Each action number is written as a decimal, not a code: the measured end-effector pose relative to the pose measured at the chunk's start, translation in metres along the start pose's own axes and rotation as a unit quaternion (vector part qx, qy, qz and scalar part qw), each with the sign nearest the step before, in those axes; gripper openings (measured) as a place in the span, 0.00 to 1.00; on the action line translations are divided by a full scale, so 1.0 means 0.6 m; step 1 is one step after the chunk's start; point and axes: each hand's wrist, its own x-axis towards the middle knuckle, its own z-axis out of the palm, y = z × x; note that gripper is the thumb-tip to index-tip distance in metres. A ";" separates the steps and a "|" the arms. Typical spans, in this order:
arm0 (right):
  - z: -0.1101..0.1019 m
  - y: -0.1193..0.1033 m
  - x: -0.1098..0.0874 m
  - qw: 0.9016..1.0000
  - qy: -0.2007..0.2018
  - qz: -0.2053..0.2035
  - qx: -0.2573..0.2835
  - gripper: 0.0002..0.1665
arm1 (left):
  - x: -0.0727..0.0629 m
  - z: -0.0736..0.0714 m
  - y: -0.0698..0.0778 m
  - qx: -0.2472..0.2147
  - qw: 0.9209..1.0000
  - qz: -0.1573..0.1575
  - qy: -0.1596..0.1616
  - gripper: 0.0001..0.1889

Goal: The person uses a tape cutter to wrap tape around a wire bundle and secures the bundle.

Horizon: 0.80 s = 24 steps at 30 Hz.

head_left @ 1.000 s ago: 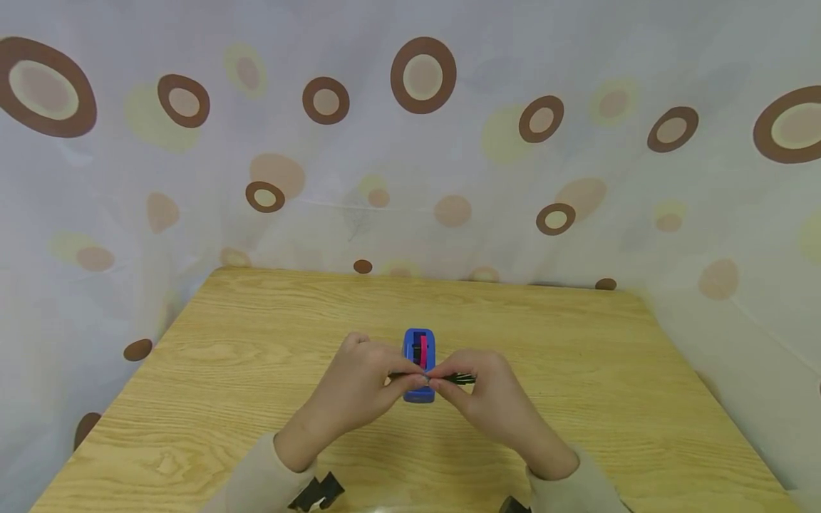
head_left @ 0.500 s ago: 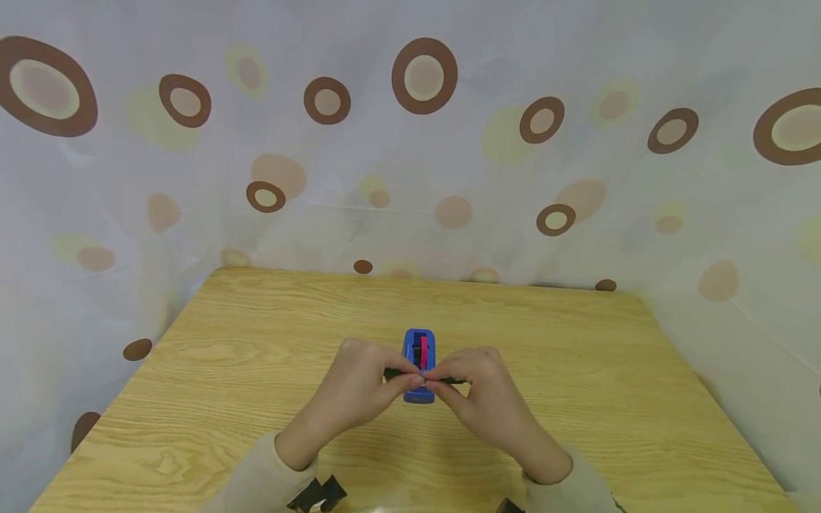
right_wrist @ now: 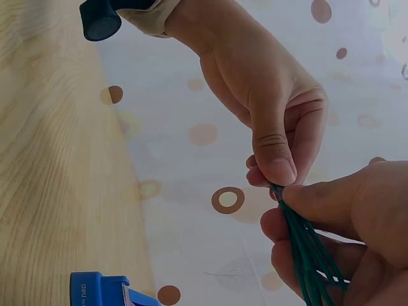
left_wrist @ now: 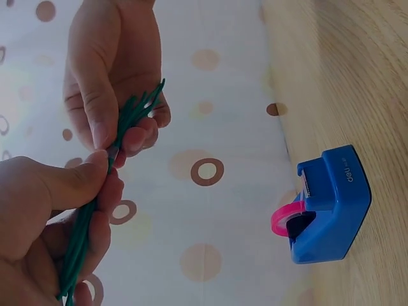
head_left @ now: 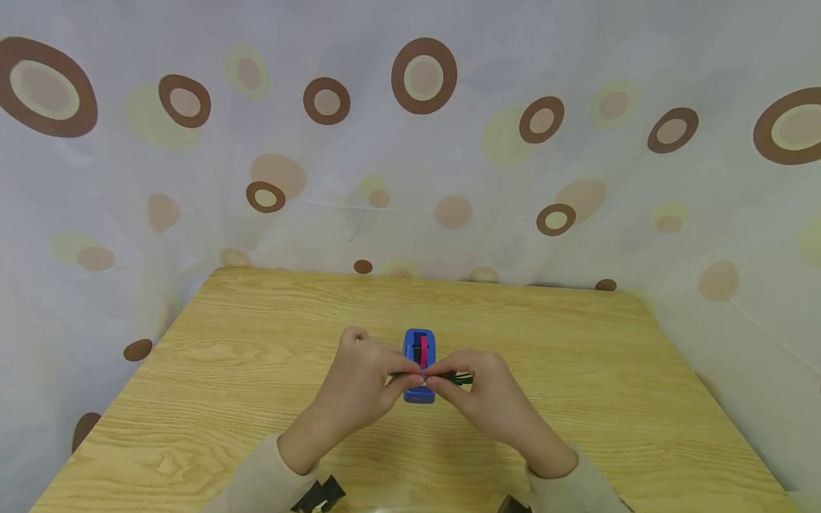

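Note:
A bundle of thin green strands (left_wrist: pixel 80 245) is held up in the air between both hands. My left hand (head_left: pixel 359 381) pinches it near the middle with thumb and fingers; in the left wrist view the longer part runs down along that palm. My right hand (head_left: pixel 487 392) pinches right beside it, thumb tip next to thumb tip. Beyond its grip the loose strand ends (right_wrist: pixel 312 255) fan out. A glossy, clear tape-like band (left_wrist: pixel 113 152) shows on the bundle between the thumbs, mostly hidden by the fingers.
Behind the hands, a blue tape dispenser (head_left: pixel 419 345) with a pink roll core (left_wrist: pixel 287 217) stands on the wooden table (head_left: pixel 577 342). A pale curtain with brown circles (head_left: pixel 423 157) hangs beyond the table's back and sides.
Both hands keep their pinch at the same place. They tilt slightly, and the strand ends by the right hand, narrow half a second ago, appear spread again.

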 end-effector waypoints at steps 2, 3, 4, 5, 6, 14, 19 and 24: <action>-0.003 -0.002 0.001 1.000 -0.010 0.007 0.006 0.05 | -0.001 0.001 -0.001 0.012 1.000 0.019 0.013 0.03; -0.005 -0.003 0.002 1.000 -0.015 0.010 0.008 0.05 | -0.002 0.002 -0.001 0.017 0.999 0.026 0.018 0.04; -0.007 -0.003 0.002 1.000 -0.022 0.015 0.009 0.05 | -0.002 0.002 0.000 0.023 0.999 0.033 0.024 0.04; -0.009 -0.004 0.002 0.999 -0.028 0.020 0.011 0.05 | -0.002 0.003 0.000 0.029 0.998 0.040 0.027 0.04; -0.011 -0.004 0.002 0.999 -0.035 0.025 0.013 0.06 | -0.003 0.003 0.000 0.035 0.998 0.046 0.032 0.04; -0.020 -0.001 0.002 0.994 -0.082 0.060 0.046 0.09 | -0.004 0.009 0.000 0.091 0.988 0.100 0.077 0.05; -0.020 0.002 0.002 0.991 -0.086 0.079 0.063 0.08 | -0.005 0.014 -0.001 0.099 0.985 0.109 0.090 0.06; -0.015 0.003 0.000 0.993 -0.068 0.072 0.059 0.07 | -0.006 0.015 0.000 0.092 0.987 0.099 0.085 0.06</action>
